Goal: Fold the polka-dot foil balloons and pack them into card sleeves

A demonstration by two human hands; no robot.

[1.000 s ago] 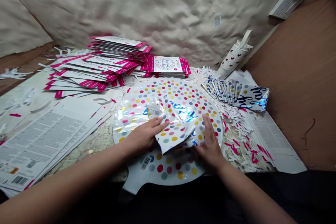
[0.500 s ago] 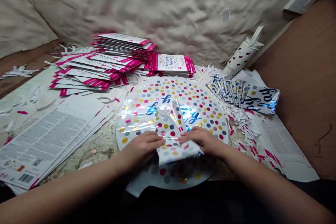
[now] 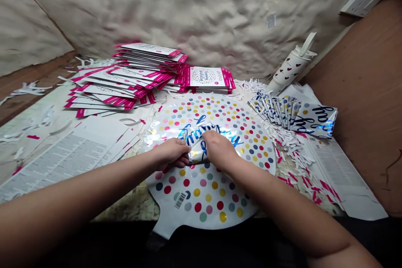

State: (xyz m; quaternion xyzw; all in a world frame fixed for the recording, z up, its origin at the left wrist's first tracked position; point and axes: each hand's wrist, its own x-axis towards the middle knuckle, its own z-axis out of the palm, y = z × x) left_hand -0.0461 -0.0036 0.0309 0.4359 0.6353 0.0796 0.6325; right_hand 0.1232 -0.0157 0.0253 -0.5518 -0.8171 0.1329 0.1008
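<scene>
A flat foil balloon (image 3: 216, 213) printed with coloured dots lies on the table, its white tail at the near left edge and a barcode near it. Above its middle is a small folded foil balloon (image 3: 197, 144), with blue lettering facing up. My left hand (image 3: 176, 152) pinches the folded balloon's left edge between thumb and fingers. At its right side my right hand (image 3: 220, 148) is closed on it, fingers curled and partly hidden from view.
Pink-and-white packets (image 3: 125, 79) are stacked at the back left, with printed card sleeves (image 3: 72, 155) nearer. To the right lie a fanned row of folded foil balloons (image 3: 292, 113), paper scraps (image 3: 295, 155) and another printed sleeve (image 3: 342, 176). A white tumbler with hearts (image 3: 290, 69) leans at the wall.
The folded balloon now shows blue lettering instead of dots and sits farther from me, more compact. Both hands have moved away from me with it, and the right has curled closed.
</scene>
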